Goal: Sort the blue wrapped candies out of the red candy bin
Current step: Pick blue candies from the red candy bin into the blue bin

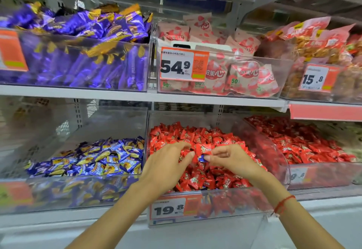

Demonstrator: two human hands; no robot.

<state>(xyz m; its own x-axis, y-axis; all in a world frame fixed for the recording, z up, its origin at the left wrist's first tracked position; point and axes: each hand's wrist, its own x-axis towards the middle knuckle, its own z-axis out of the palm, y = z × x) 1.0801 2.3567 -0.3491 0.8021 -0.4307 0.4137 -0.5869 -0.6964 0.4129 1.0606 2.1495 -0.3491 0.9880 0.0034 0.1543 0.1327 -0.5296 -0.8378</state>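
A clear plastic bin [215,205] on the lower shelf is heaped with red wrapped candies [199,137]. Both my hands are inside it. My right hand [231,158] pinches a small blue wrapped candy [202,158] between thumb and fingertips, just above the red pile. My left hand [168,162] rests palm down on the red candies beside it, fingers curled into the heap, fingertips close to the blue candy. Whether it holds a candy I cannot tell. To the left stands a clear bin of blue and yellow wrapped candies [101,156].
Another bin of red candies [305,142] stands to the right. The upper shelf carries bins of purple packets [82,33], pink packets [235,72] and red snack bags [323,38]. Orange price tags [182,66] hang on the bin fronts. A red string bracelet [282,203] circles my right wrist.
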